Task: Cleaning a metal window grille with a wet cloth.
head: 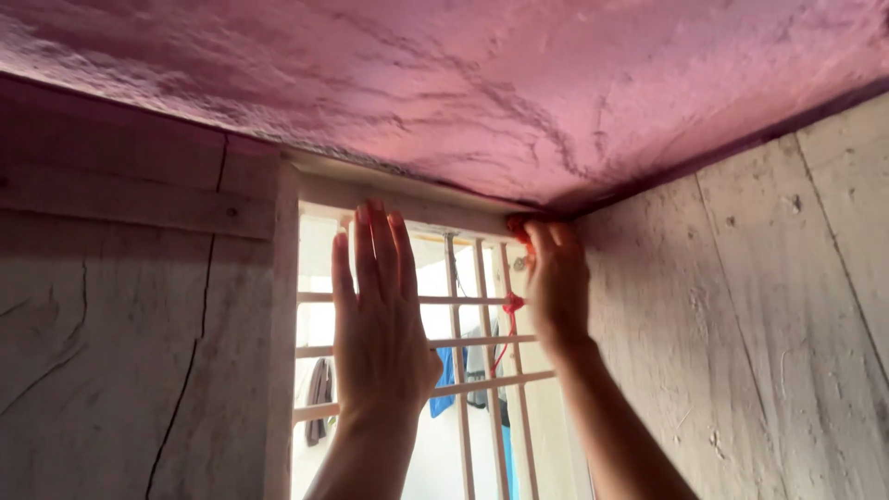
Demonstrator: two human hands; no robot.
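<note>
The left hand (pixel 380 319) lies flat, fingers together, against the pale wooden lattice window (pixel 482 380); the right hand (pixel 556 278) pinches the red cord (pixel 511 304) at its top corner, apparently for tying.

Daylight enters solely through the barred window (pixel 463 352), overexposed to near white. Both hands read backlit and dark. The pink ceiling (pixel 463 83) catches soft reflected light; the left wall (pixel 120 352) lies in shadow. Overall focus slightly soft.

Two hands: the left hand (pixel 378 315) and right hand (pixel 556 278). One red string (pixel 511 306) at the right fingertips. One grille (pixel 463 343) behind both hands: three crossbars, about three upright bars.
</note>
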